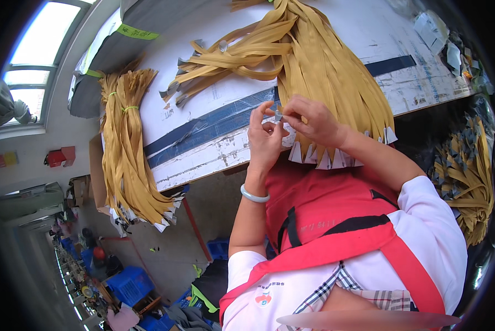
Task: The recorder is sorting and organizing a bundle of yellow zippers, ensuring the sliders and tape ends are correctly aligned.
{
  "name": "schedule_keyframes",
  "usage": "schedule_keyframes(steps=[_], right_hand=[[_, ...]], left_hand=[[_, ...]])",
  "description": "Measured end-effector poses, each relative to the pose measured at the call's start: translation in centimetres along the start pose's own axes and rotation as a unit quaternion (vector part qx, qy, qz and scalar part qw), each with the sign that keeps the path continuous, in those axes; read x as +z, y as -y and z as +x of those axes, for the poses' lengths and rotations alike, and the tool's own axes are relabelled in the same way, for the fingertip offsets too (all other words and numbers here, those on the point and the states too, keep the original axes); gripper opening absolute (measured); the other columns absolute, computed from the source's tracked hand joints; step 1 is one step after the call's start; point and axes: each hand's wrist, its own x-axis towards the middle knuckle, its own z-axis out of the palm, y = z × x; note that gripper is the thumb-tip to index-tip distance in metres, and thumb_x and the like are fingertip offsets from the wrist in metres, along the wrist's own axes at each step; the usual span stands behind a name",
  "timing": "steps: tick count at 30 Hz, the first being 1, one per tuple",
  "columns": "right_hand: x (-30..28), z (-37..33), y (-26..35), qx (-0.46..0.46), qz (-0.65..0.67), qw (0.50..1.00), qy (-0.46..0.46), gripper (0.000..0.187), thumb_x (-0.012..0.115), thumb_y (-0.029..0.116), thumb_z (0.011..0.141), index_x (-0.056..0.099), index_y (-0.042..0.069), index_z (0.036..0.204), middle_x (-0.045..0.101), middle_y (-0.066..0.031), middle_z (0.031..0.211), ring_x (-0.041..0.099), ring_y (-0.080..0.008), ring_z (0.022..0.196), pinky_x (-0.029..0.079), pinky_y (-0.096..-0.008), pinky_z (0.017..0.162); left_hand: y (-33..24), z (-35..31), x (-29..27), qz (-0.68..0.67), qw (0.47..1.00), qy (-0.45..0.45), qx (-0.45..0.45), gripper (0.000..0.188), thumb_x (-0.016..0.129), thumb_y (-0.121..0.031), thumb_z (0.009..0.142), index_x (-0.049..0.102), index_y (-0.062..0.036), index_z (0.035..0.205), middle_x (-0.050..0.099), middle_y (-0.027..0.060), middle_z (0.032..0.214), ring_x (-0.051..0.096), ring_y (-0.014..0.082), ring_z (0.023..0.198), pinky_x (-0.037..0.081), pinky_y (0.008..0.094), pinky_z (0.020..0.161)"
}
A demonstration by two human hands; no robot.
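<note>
In front of my red apron, both hands meet at the table's front edge. My left hand, with a pale bangle at the wrist, has its fingers curled around a small silver-grey end piece of a mustard-yellow zipper tape. My right hand pinches the same end from the other side between thumb and fingertips. Under and beyond my right hand spreads a large bundle of mustard zipper tapes, whose white-tipped ends hang over the edge. Several tapes with grey ends fan out to the left.
The white worktable has worn blue tape along it. Another tied bundle hangs off its left end, and more tapes hang at right. Plastic scraps lie far right. Blue crates stand on the floor at left.
</note>
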Motion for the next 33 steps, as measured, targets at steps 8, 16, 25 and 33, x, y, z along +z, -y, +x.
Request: schedule_keyframes(steps=[8, 16, 25, 33], right_hand=[[-0.7, -0.6, 0.3, 0.142, 0.190, 0.970, 0.047, 0.010, 0.066, 0.010, 0.093, 0.062, 0.001, 0.095, 0.061, -0.0049, 0.083, 0.060, -0.0140, 0.074, 0.049, -0.0284, 0.065], [-1.0, -0.9, 1.3, 0.293, 0.219, 0.926, 0.096, 0.020, 0.065, 0.022, 0.097, 0.062, 0.003, 0.090, 0.060, 0.0012, 0.077, 0.057, -0.0048, 0.070, 0.047, -0.0217, 0.063], [-1.2, -2.2, -0.2, 0.264, 0.192, 0.945, 0.032, 0.014, 0.067, 0.013, 0.094, 0.062, 0.001, 0.090, 0.058, -0.0015, 0.078, 0.056, -0.0073, 0.065, 0.046, -0.0235, 0.059], [-4.5, -2.6, 1.0, 0.312, 0.056, 0.945, 0.077, 0.017, 0.064, 0.017, 0.093, 0.062, 0.000, 0.091, 0.059, -0.0078, 0.079, 0.059, -0.0175, 0.071, 0.047, -0.0324, 0.065]], left_hand=[[-1.3, 0.4, -3.4, 0.146, 0.971, 0.103, 0.160, 0.019, 0.065, 0.007, 0.087, 0.063, 0.0004, 0.104, 0.058, 0.0079, 0.100, 0.066, 0.0156, 0.077, 0.054, 0.0277, 0.067], [-1.1, -1.2, -1.8, 0.241, 0.938, 0.081, 0.236, 0.013, 0.069, 0.003, 0.084, 0.057, -0.0002, 0.088, 0.057, 0.0142, 0.083, 0.060, 0.0327, 0.071, 0.048, 0.0378, 0.061], [-0.9, -1.7, -2.3, 0.280, 0.932, 0.125, 0.194, 0.011, 0.065, 0.008, 0.086, 0.056, 0.0017, 0.087, 0.059, 0.0122, 0.082, 0.061, 0.0224, 0.068, 0.048, 0.0311, 0.062], [-2.1, 0.3, -13.9, 0.051, 0.932, -0.332, 0.137, 0.026, 0.063, -0.006, 0.096, 0.052, -0.0005, 0.119, 0.061, 0.0068, 0.101, 0.062, 0.0121, 0.086, 0.056, 0.0266, 0.077]])
